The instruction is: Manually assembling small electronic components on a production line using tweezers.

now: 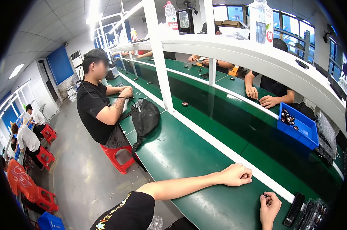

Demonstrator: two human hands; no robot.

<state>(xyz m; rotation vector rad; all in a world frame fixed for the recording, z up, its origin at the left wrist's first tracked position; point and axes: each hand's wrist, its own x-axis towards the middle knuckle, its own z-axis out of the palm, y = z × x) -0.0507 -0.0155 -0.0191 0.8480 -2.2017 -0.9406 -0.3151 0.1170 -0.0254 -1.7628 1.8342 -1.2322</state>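
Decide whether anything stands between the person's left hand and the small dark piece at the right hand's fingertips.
The right hand partly covers the small dark piece; nothing else visible stands between it and the left hand across the green tabletop.

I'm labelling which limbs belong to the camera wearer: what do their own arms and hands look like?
The left arm wears a black fabric short sleeve with a strip of colourful trim, mostly yellow with flower shapes; the forearm below is bare. The ungloved left hand shows no watch or bracelet. The ungloved right hand shows only to about the wrist, no sleeve visible.
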